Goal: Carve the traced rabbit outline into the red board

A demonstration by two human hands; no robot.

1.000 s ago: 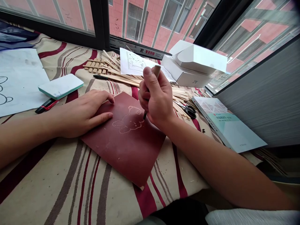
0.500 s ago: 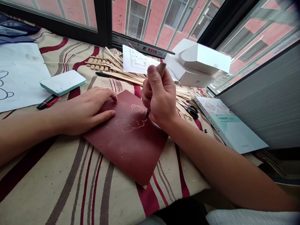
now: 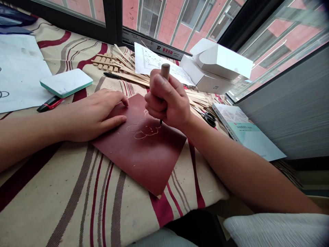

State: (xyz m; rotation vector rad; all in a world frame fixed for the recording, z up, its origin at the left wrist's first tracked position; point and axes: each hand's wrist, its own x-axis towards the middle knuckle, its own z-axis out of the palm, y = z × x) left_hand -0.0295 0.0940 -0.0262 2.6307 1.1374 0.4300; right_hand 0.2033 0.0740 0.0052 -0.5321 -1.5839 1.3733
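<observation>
A dark red linoleum block (image 3: pixel 138 161) lies on the striped cloth, with a pale carved bear outline (image 3: pixel 143 129) on it. My left hand (image 3: pixel 95 116) rests flat on the block's left part, fingers slightly apart, holding nothing. My right hand (image 3: pixel 167 99) is closed around a wood-handled carving gouge (image 3: pixel 165 70). The gouge's dark metal tip (image 3: pixel 160 121) stands on the bear outline. My right hand hides the top of the bear. Small pale shavings lie on the block.
A striped cloth (image 3: pixel 64 192) covers the table. Around it lie a drawn paper (image 3: pixel 20 68), a teal-edged white pad (image 3: pixel 66 82), a marker (image 3: pixel 50 104), wooden sticks (image 3: pixel 123 72), a printed sheet (image 3: pixel 156 61), a white ZTE box (image 3: pixel 213 68), scissors (image 3: pixel 208 118) and a book (image 3: pixel 244 132). A window (image 3: pixel 174 17) lies beyond.
My right hand has shifted left and now covers the bear's head, with the gouge more upright. The view has tilted slightly, so everything sits a little higher. My left hand stays on the block.
</observation>
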